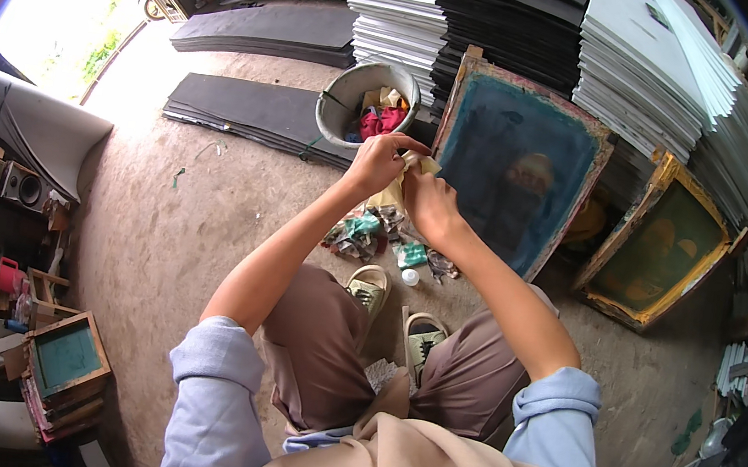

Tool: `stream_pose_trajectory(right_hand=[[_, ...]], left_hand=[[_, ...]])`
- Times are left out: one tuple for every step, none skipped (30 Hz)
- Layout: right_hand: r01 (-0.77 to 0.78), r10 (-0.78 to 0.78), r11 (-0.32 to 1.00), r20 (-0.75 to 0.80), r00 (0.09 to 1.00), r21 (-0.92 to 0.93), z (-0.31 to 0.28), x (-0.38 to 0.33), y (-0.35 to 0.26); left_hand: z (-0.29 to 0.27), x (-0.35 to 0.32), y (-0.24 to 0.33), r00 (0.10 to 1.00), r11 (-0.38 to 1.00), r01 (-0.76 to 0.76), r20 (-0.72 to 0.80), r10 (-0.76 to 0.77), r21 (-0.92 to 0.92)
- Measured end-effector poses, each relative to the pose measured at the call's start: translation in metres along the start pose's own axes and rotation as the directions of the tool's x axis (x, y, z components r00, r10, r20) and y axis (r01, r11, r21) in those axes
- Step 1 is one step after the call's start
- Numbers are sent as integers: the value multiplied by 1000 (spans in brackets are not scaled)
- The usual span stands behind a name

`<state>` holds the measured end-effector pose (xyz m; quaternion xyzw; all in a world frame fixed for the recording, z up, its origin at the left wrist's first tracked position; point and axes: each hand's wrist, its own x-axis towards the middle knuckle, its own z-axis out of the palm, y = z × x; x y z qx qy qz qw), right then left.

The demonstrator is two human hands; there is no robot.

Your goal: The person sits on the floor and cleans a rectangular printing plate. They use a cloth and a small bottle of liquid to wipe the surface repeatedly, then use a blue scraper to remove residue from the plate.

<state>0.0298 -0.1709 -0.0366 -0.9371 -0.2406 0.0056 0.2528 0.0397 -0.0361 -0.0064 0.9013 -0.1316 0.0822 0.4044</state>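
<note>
Both my hands are out in front of me over the floor, close together. My left hand (375, 165) and my right hand (430, 205) pinch a pale yellow piece of crumpled cloth (389, 197) between them, and it hangs down below the fingers. Just beyond my left hand stands a grey bucket (328, 114) with crumpled red cloth (381, 122) and yellowish pieces in it. Under my hands lies a pile of grey and teal scraps (356, 231). A smaller teal scrap (409, 255) and a small white round container (410, 277) are beside it.
A large blue framed screen (515, 171) leans right of the bucket, with a smaller yellow-edged frame (663, 248) farther right. Stacked black sheets (240, 109) and white sheets (638, 65) line the back. More frames (69, 356) stand at left. My shoes (369, 290) are near the scraps.
</note>
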Motion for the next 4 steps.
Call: stream_pose_trajectory(right_hand=[[-8, 8, 1000, -3, 1000, 8, 0, 2, -1], [-15, 16, 1000, -6, 1000, 17, 0, 3, -2], [-50, 50, 999, 40, 998, 0, 1, 4, -3], [-84, 85, 996, 85, 993, -19, 3, 1, -3]], left_hand=[[2, 1, -2, 999, 999, -32, -16, 32, 5], [4, 2, -3, 1000, 1000, -2, 3, 2, 9], [3, 3, -7, 999, 999, 28, 20, -28, 16], [1, 4, -11, 998, 998, 57, 38, -58, 24]])
